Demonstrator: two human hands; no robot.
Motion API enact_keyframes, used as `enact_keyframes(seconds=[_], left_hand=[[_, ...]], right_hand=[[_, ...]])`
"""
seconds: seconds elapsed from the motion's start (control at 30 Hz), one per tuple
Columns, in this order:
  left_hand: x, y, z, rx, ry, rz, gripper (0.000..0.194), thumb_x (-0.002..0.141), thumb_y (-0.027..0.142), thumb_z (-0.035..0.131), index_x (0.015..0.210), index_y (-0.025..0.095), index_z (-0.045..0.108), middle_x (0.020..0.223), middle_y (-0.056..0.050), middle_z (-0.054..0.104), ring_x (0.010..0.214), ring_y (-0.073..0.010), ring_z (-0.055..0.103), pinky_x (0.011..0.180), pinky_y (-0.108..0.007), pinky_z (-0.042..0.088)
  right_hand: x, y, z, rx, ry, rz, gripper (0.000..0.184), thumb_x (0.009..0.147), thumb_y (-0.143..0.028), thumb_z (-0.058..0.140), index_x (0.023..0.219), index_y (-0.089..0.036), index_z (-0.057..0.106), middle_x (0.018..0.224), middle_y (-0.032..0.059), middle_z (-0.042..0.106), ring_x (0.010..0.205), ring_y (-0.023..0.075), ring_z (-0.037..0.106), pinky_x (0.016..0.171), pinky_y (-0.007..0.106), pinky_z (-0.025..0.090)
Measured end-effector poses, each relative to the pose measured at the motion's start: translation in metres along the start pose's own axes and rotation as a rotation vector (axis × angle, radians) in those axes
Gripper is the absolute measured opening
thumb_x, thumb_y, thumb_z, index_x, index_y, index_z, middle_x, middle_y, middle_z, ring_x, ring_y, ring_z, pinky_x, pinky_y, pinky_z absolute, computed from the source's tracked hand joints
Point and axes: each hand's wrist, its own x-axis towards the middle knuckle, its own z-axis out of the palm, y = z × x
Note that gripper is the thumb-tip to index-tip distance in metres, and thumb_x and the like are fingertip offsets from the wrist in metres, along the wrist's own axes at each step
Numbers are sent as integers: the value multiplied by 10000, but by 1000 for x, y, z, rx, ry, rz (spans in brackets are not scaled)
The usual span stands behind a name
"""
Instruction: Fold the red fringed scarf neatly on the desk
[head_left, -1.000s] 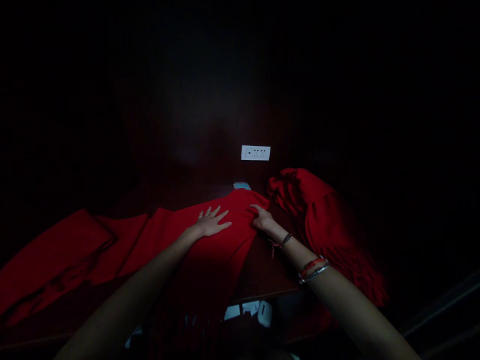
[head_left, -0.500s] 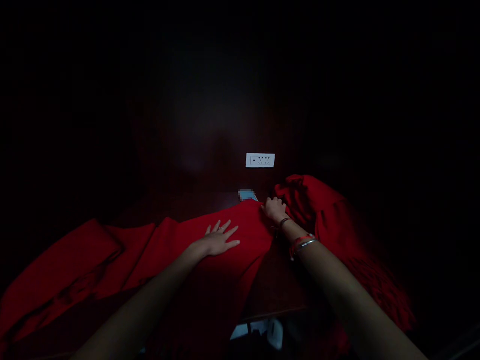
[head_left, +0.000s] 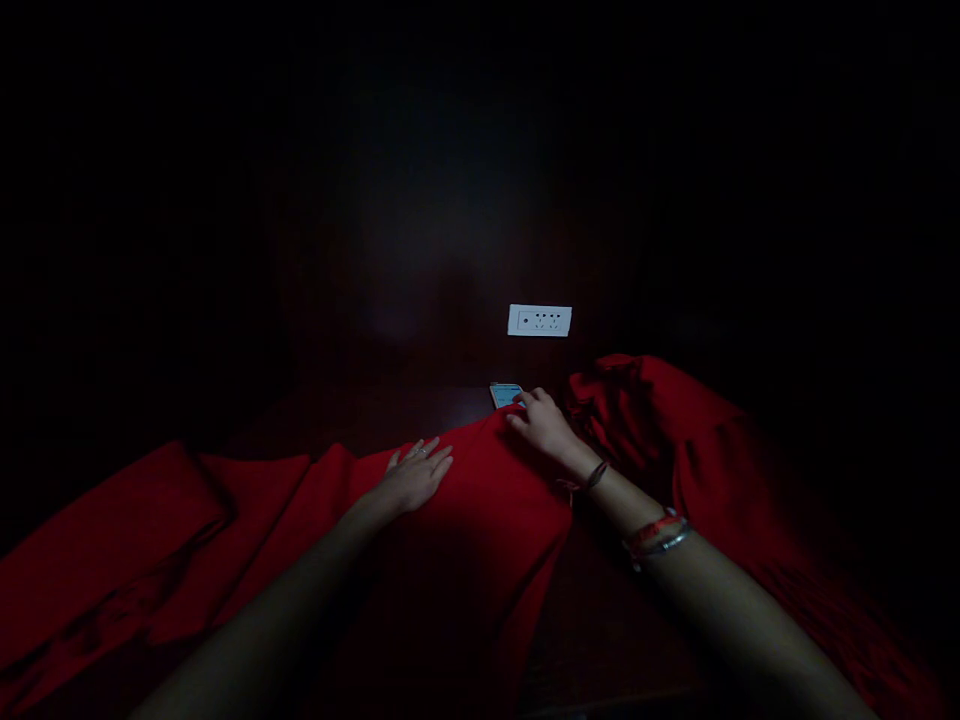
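A red scarf (head_left: 480, 500) is spread across the dark wooden table and drapes over its front edge. My left hand (head_left: 417, 480) lies flat on it near the back edge, fingers slightly apart and a ring on one of them. At the scarf's far right corner is my right hand (head_left: 546, 425), its thumb on the cloth and its fingers loosely stretched; nothing shows gripped in them. Just beyond that corner lies a phone (head_left: 507, 395) with a lit screen, partly covered by the scarf and my fingers.
Another red fringed cloth (head_left: 697, 410) is bunched on the right, beside my right forearm. A white socket plate (head_left: 540, 320) is on the dark wall behind. Folded layers of red cloth (head_left: 127, 510) stretch to the left. The surroundings are very dark.
My right hand has moved from the scarf's surface to its far right corner, closed there, then loosened. The corner has shifted and more of the phone shows. My left hand has stayed flat on the cloth.
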Motion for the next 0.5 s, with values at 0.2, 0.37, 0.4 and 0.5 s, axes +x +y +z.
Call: enact_keyframes(seconds=[0.2, 0.37, 0.4, 0.5], left_hand=[[3, -3, 1, 56, -27, 1, 450, 815, 405, 114, 1254, 330, 176, 1336, 32, 134, 1205, -225, 112, 906, -500, 134], [9, 3, -13, 67, -61, 11, 460, 797, 433, 206, 1243, 321, 225, 1330, -1, 180, 1183, -274, 170, 881, -508, 182], [12, 4, -17, 73, -42, 30, 449, 790, 427, 240, 1219, 305, 294, 1307, -20, 249, 1157, -280, 233, 872, -493, 211], [27, 7, -26, 80, 68, 107, 418, 800, 377, 242, 1151, 231, 414, 1225, -58, 386, 1094, -238, 345, 883, -408, 246]], right_hand=[[-35, -25, 28, 182, -188, -213, 84, 718, -157, 438, 692, -161, 517, 725, 72, 538, 684, 155, 491, 609, 249, 344], [-48, -18, -40, 560, -111, -316, 148, 760, -262, 410, 715, -148, 494, 689, 8, 519, 643, 98, 453, 593, 209, 342], [-52, -18, -55, 610, -160, -348, 167, 763, -283, 408, 738, -142, 496, 709, 4, 522, 656, 91, 455, 602, 203, 344], [-62, -22, -74, 580, -522, -481, 209, 771, -298, 402, 773, -132, 529, 724, 2, 548, 675, 86, 478, 629, 194, 352]])
